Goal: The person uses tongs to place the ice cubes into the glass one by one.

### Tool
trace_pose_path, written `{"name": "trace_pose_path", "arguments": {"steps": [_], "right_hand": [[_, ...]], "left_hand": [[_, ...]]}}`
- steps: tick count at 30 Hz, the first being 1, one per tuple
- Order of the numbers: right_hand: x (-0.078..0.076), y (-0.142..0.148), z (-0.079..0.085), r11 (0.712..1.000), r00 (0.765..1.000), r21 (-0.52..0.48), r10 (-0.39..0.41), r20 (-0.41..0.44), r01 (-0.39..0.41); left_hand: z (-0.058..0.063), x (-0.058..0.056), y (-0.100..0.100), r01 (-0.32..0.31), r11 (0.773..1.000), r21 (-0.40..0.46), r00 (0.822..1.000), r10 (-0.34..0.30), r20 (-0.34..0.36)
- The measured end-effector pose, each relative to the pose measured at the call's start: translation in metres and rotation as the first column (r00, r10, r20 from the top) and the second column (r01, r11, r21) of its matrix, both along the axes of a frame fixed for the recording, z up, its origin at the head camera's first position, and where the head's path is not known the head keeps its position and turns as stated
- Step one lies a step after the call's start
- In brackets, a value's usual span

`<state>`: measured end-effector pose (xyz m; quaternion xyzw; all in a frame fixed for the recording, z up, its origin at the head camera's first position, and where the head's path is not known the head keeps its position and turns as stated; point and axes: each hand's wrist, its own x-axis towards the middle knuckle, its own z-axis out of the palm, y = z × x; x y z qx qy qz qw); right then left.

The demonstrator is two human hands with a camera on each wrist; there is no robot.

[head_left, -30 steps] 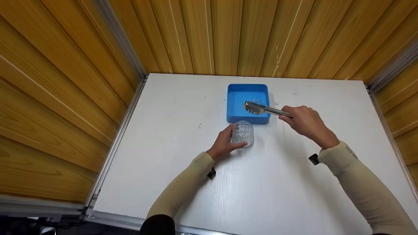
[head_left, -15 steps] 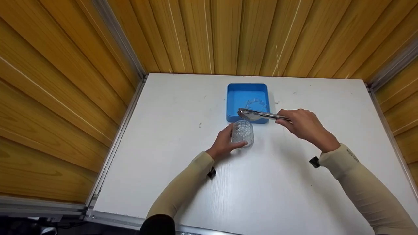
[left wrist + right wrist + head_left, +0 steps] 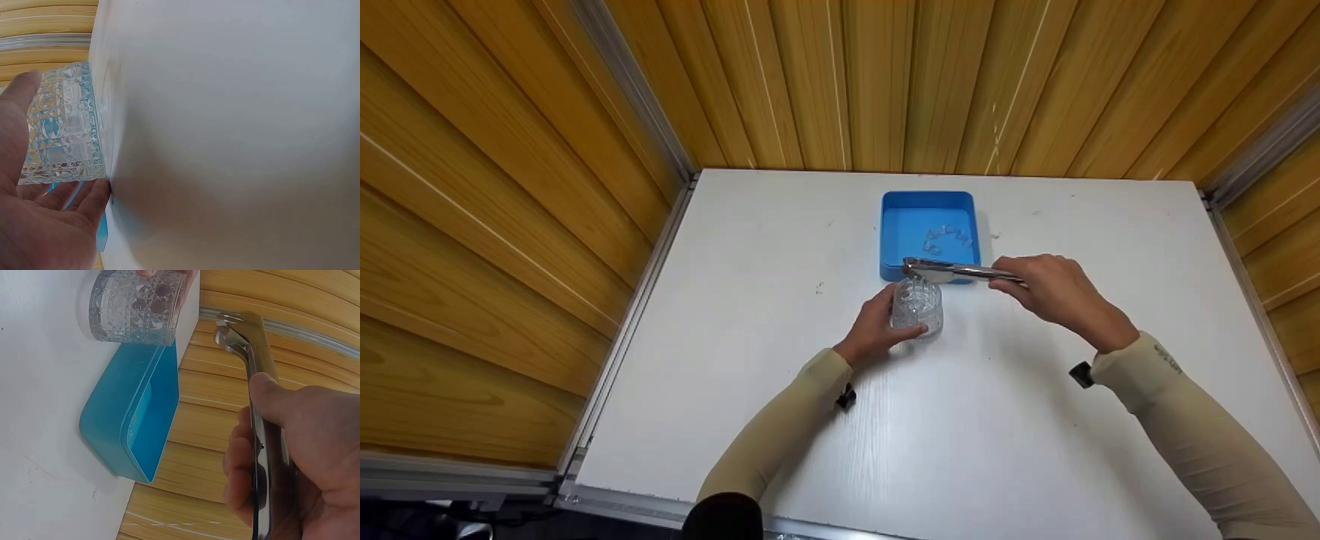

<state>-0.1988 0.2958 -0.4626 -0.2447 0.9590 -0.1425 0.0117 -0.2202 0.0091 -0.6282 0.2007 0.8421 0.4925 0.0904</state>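
My left hand (image 3: 876, 324) grips a clear faceted drinking glass (image 3: 919, 313) that stands on the white table, thumb on one side and fingers on the other, as the left wrist view also shows. My right hand (image 3: 1056, 294) holds metal tongs (image 3: 964, 271) by the handle. Their scalloped tips hang over the mouth of the glass, and I cannot tell whether a piece is pinched between them. Behind the glass is a blue box (image 3: 906, 225). Several small clear pieces (image 3: 932, 248), like ice cubes, lie in an arc on its floor.
The white tabletop (image 3: 750, 300) carries a few small specks. Wood-patterned panels (image 3: 877, 90) close off the back and both sides, with metal rails (image 3: 634, 82) at the corners.
The tongs in my right hand have moved from above the blue box toward me and lower, over the glass. The pieces in the box show more now. My left hand and the glass have stayed put.
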Motion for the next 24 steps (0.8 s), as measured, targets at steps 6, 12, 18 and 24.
{"name": "trace_pose_path", "arguments": {"steps": [6,12,18,24], "right_hand": [[-0.0007,-0.0015,-0.0001,1.0,1.0,0.004,0.002,-0.005,-0.002],[-0.0009,-0.0038,-0.0016,1.0,1.0,0.001,0.011,0.005,-0.011],[-0.0007,-0.0041,-0.0034,1.0,1.0,0.031,0.004,-0.008,-0.003],[0.0,-0.0038,-0.0045,0.999,1.0,0.043,-0.015,0.027,0.014]], "left_hand": [[0.0016,-0.0002,0.0,-0.003,1.0,-0.005,1.0,0.003,-0.001],[0.0013,-0.0002,-0.0006,0.002,1.0,0.01,1.0,-0.002,0.004],[-0.0016,-0.0011,-0.001,0.018,1.0,0.017,1.0,-0.018,-0.025],[-0.0021,-0.0008,-0.0018,0.018,1.0,0.017,0.999,-0.017,-0.034]]}}
